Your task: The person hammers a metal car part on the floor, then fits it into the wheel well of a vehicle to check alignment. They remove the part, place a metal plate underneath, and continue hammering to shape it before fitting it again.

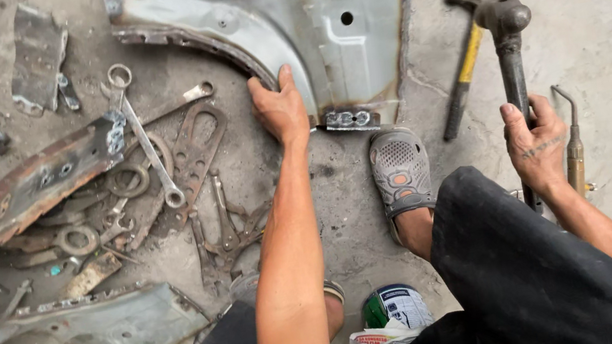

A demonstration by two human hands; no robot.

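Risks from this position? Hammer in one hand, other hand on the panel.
1. The left hand grips the curved cut edge of the sheet-metal panel; a cut is possible if it slips.
2. The right hand holds the hammer; a stray blow could land on the left fingers or the sandalled foot against the panel.
3. Wrenches and scrap litter the floor: tripping hazard.

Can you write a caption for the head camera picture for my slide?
Left hand grips a curved metal panel on the floor while right hand holds a hammer.
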